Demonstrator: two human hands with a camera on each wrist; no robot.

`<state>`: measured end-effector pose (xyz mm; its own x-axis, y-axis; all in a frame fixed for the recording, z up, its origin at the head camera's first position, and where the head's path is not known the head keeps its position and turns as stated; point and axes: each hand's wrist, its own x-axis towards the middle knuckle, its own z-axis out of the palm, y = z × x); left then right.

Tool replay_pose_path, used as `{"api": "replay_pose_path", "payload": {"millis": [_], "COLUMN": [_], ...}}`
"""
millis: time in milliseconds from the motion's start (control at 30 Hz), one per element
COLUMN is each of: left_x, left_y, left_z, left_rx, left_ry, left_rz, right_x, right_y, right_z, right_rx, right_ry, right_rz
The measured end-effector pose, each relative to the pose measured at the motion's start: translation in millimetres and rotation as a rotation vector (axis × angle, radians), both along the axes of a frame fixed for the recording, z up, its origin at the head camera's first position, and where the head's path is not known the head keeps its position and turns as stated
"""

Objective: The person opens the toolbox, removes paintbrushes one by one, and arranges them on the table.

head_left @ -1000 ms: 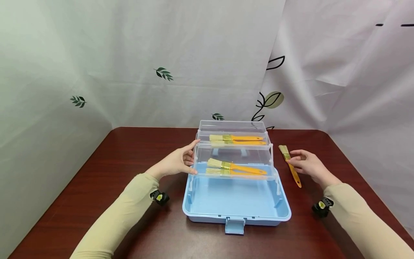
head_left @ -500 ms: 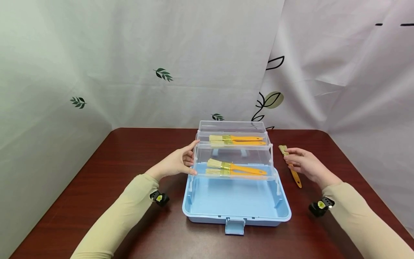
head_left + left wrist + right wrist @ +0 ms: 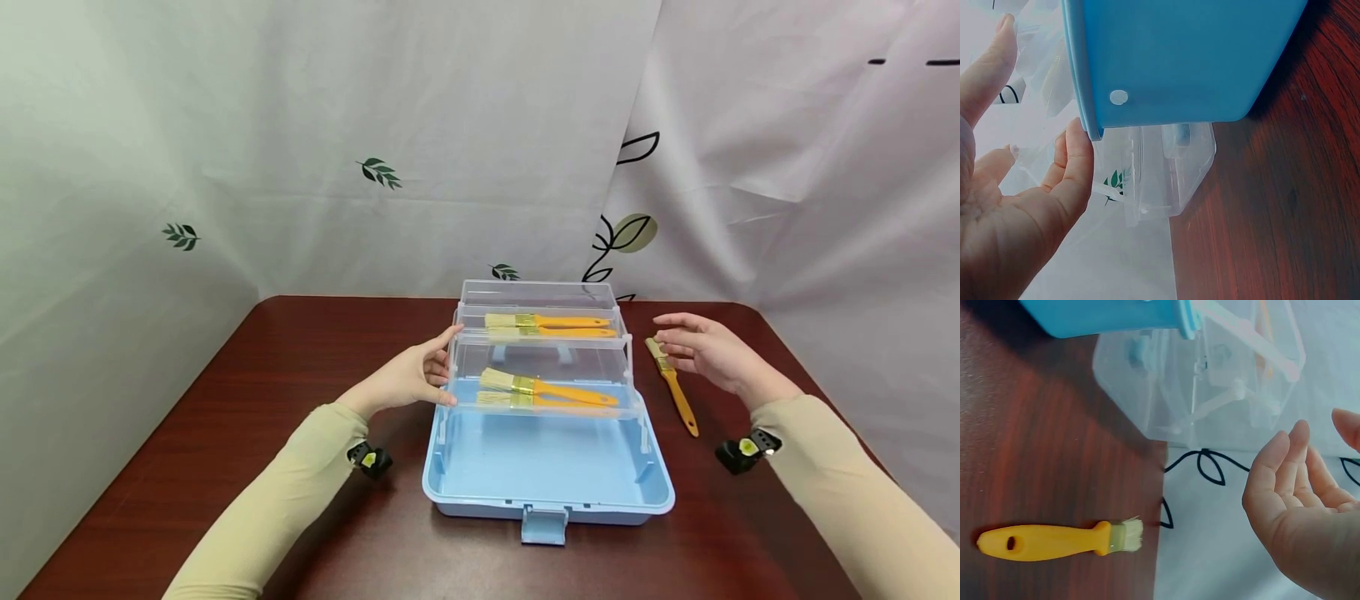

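Note:
A light blue toolbox (image 3: pixel 551 515) stands with its clear two-tier trays (image 3: pixel 543 354) raised. My left hand (image 3: pixel 408 375) rests against the trays' left side, thumb at the lower tray and index finger reaching toward the upper one. In the left wrist view, a fingertip meets the blue box's rim (image 3: pixel 1087 94). To the right of the box, a yellow-handled paintbrush (image 3: pixel 678 400) lies on the table, bristles pointing away. My right hand (image 3: pixel 712 354) hovers near its bristle end with loosely bent fingers, holding nothing. In the right wrist view, the paintbrush (image 3: pixel 1047 542) lies apart from the hand.
Two paintbrushes (image 3: pixel 570 322) lie in the upper tray, and two more paintbrushes (image 3: pixel 577 392) in the lower one. The front latch (image 3: pixel 543 525) hangs down. A pale leaf-printed curtain (image 3: pixel 450 125) hangs behind the dark red table (image 3: pixel 315 350).
My right hand moved along the loose paintbrush toward its bristles, then rose away from it. The left hand, toolbox and paintbrushes stayed in place.

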<state>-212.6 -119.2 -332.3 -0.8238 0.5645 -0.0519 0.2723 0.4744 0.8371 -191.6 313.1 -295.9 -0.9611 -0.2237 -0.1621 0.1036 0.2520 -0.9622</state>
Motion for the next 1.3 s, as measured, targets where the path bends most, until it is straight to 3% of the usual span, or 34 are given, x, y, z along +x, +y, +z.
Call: {"api": "replay_pose_path", "payload": {"millis": [200,833,1000,1200,1300], "left_x": [0.3,-1.3,-1.1,-1.4,-1.9], "left_y": [0.3,0.1,-0.3,-0.3,0.1], "left_z": [0.6,0.0,-0.2,-0.3,0.0], "left_rx": [0.005,-0.006,0.0,-0.002,0.001], "left_ry": [-0.004,0.007,0.007,0.005,0.002], "left_rz": [0.001,-0.009,-0.012,-0.009,-0.012], "right_x": [-4.8,-29.0,-36.3,-42.6,-43.9], "right_y": [-7.9,-51.4,-63.3,-75.0,-80.0], "right_z": [8.9,30.9,37.1,41.5,42.6], "right_rx": [0.015,0.199,0.341,0.561,0.615], "right_ry": [0.017,0.025,0.088,0.256,0.279], "right_rz": [0.022,0.06,0.099,0.184,0.218]}}
